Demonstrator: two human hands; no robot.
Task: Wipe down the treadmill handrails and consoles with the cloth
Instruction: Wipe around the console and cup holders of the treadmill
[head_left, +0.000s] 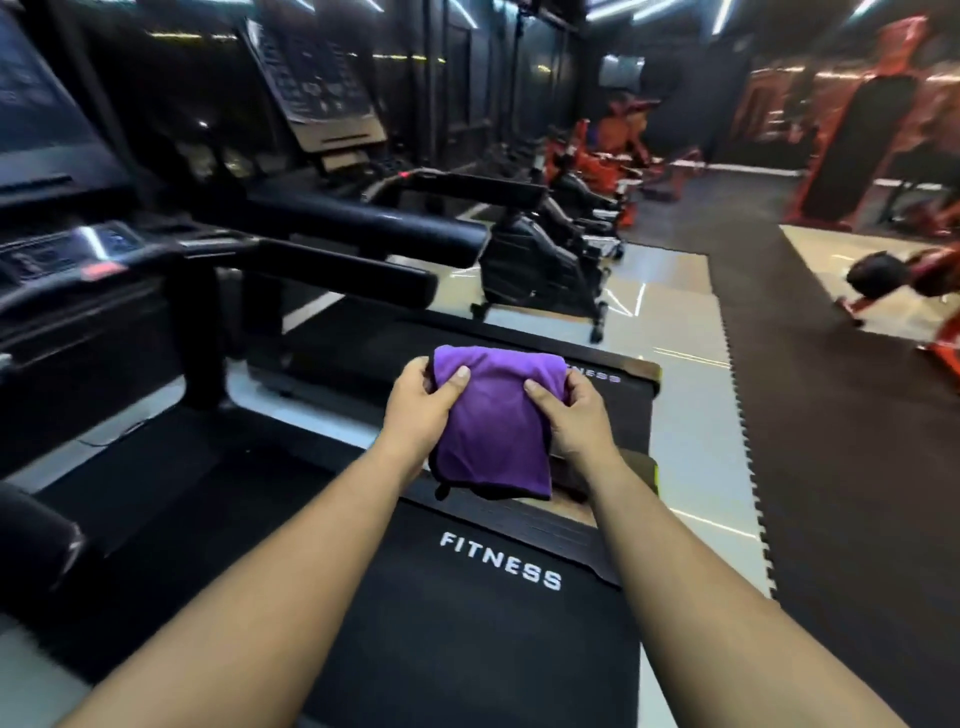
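Two bare forearms, no sleeves visible

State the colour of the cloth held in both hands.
Purple with a dark edge trim; the cloth shows best in the head view.

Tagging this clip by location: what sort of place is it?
Almost certainly a commercial gym: treadmill belt marked FITNESS, treadmill console, exercise bike. Both hands hold a purple cloth.
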